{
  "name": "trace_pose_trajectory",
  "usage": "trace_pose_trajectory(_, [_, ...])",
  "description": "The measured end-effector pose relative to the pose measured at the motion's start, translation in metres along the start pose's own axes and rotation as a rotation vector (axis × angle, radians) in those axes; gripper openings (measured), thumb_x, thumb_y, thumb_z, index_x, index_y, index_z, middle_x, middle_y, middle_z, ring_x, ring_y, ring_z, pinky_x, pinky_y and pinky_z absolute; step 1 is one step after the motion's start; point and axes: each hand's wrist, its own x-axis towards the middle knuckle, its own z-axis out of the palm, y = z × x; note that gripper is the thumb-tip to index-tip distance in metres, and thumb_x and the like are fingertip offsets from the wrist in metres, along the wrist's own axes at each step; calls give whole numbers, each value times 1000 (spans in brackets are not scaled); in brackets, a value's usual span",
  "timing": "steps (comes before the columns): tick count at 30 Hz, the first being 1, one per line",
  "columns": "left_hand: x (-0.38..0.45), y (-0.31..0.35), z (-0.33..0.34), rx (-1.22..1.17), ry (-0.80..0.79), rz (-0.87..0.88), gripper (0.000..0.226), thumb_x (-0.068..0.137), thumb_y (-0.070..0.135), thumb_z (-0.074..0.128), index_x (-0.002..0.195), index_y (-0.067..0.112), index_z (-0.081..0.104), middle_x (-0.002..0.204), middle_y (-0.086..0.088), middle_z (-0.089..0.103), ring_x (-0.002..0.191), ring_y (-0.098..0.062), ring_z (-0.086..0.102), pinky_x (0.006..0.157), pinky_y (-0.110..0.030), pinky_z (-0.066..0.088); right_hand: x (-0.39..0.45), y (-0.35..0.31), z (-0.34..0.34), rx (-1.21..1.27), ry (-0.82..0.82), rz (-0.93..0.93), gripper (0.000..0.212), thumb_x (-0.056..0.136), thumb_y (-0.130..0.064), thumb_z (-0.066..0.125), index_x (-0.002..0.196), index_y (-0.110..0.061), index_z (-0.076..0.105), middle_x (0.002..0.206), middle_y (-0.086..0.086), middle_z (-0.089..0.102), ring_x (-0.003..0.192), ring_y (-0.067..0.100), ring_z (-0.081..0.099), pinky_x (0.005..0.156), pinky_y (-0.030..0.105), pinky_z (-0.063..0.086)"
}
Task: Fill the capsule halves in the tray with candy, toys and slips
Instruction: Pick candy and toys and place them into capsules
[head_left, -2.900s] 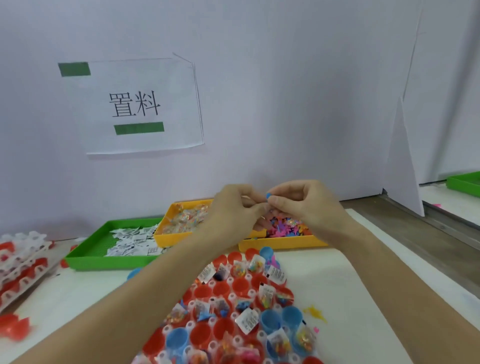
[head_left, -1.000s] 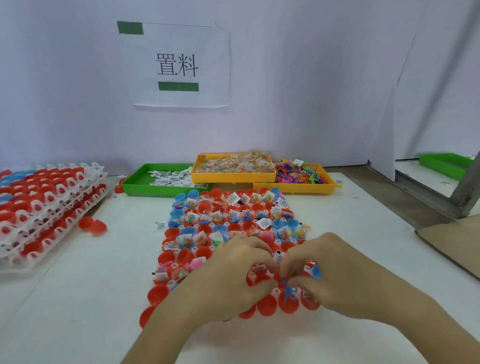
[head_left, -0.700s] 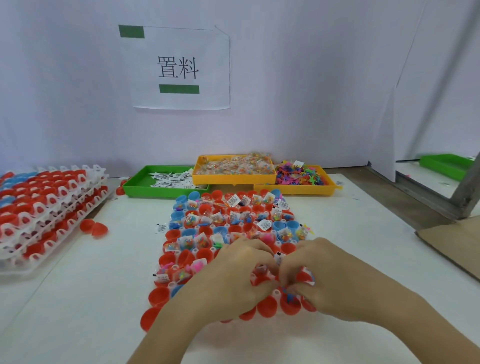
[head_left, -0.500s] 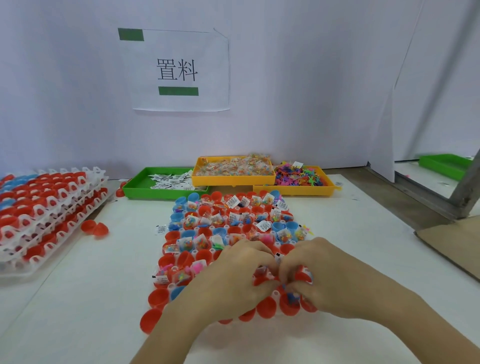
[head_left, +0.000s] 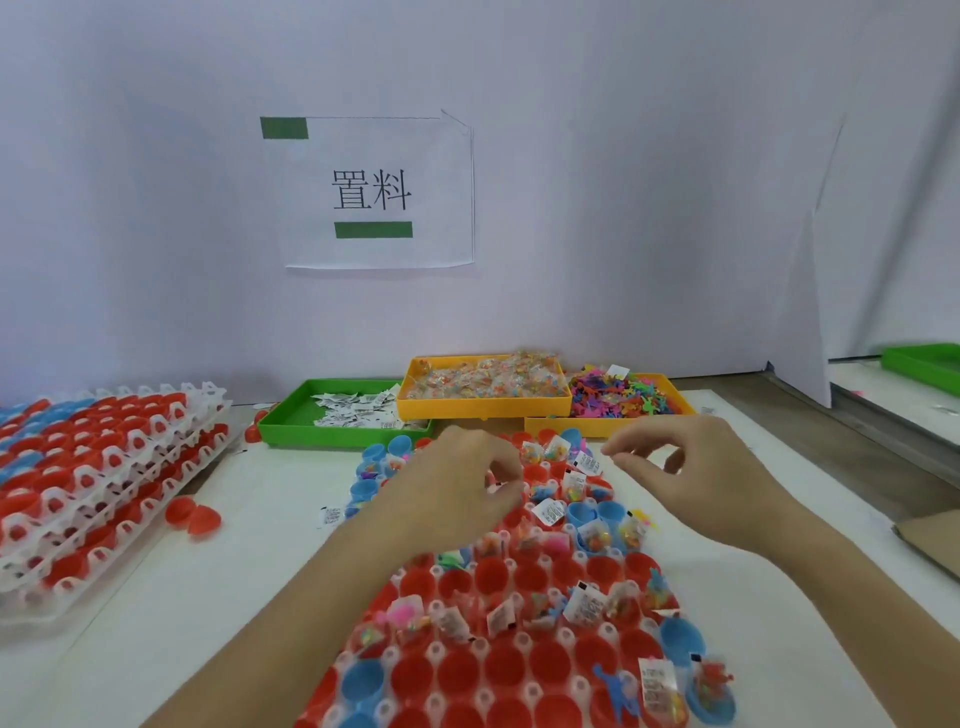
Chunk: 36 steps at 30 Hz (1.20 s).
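I see both hands above the far half of the tray (head_left: 524, 652) on the bench (head_left: 171, 613). My left hand (head_left: 457, 493) is loosely curled; whether it holds anything I cannot tell. My right hand (head_left: 701, 478) hangs loosely curled, holding nothing. Slips (head_left: 358, 410), candy (head_left: 483, 376) and toys (head_left: 623, 397) sit in bins behind.

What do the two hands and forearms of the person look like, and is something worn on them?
Both forearms are bare as far as the picture shows: no sleeves are visible. The left hand and the right hand wear no gloves. No ring, watch or bracelet is visible on the fingers or wrists. No markings are visible either.
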Motion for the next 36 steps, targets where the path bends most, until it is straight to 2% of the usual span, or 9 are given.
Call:
trace_pose_trajectory(8, [114, -44, 6, 61, 223, -262, 20, 91, 28, 60, 101, 12, 56, 93, -5, 61, 81, -23, 58, 63, -32, 46, 33, 88, 38, 180, 413, 278, 22, 97, -7, 59, 95, -26, 69, 88, -10, 69, 86, 7, 63, 74, 21, 50])
trace_pose_trajectory(12, [154, -55, 27, 100, 224, -361, 28, 95, 33, 55, 106, 7, 50, 99, -10, 55, 78, -22, 49, 61, -30, 35, 24, 109, 48, 138, 408, 293, 24, 96, -6, 58, 93, -28, 68, 84, -14, 67, 81, 6, 62, 65, 13, 42])
trace_pose_trajectory(15, [169, -53, 40, 137, 212, -410, 30, 94, 34, 57, 91, 5, 52, 83, -7, 52, 74, -23, 49, 57, -31, 37, 19, 114, 53, 109, 359, 305, 23, 96, -6, 59, 91, -27, 68, 81, -16, 66, 80, 5, 62, 64, 12, 42])
trace_pose_trajectory(18, [173, -51, 49, 218, 254, -430, 33, 91, 8, 56, 64, 10, 38, 64, -5, 44, 61, -24, 47, 44, -29, 29, 18, 115, 57, 101, 333, 312, 24, 96, -6, 59, 89, -27, 68, 81, -18, 64, 79, 5, 61, 63, 11, 41])
trace_pose_trajectory(23, [176, -51, 49, 196, 379, -430, 22, 89, -3, 48, 69, 5, 44, 66, -9, 47, 64, -29, 49, 46, -30, 30, 18, 112, 60, 93, 320, 290, 28, 96, -7, 59, 86, -32, 66, 83, -25, 62, 77, 4, 60, 60, 8, 40])
trace_pose_trajectory(27, [180, -57, 41, -22, 548, -424, 11, 90, 7, 53, 82, 1, 56, 76, -11, 56, 67, -25, 53, 55, -36, 43, 18, 109, 60, 83, 332, 282, 32, 95, -8, 60, 85, -38, 63, 82, -28, 60, 77, 2, 60, 58, 7, 39])
trace_pose_trajectory(31, [176, -59, 28, -304, 634, -544, 16, 82, 10, 66, 68, 9, 59, 65, -8, 64, 60, -18, 62, 53, -27, 50, 18, 107, 60, 78, 333, 263, 37, 94, -4, 60, 85, -39, 62, 82, -27, 61, 77, 2, 61, 58, 6, 41])
trace_pose_trajectory(33, [168, -57, 23, -557, 620, -604, 13, 83, 8, 68, 72, 8, 61, 71, -14, 70, 63, -23, 70, 65, -34, 60, 17, 104, 59, 91, 331, 251, 39, 94, -3, 60, 84, -41, 61, 81, -25, 62, 78, 1, 61, 57, 6, 43])
trace_pose_trajectory(36, [147, -42, 19, -892, 495, -533, 9, 89, 4, 64, 80, 4, 63, 75, -15, 72, 67, -23, 73, 62, -30, 59, 17, 93, 54, 152, 327, 220, 37, 94, -4, 61, 86, -39, 64, 80, -19, 66, 84, -4, 61, 61, 5, 47])
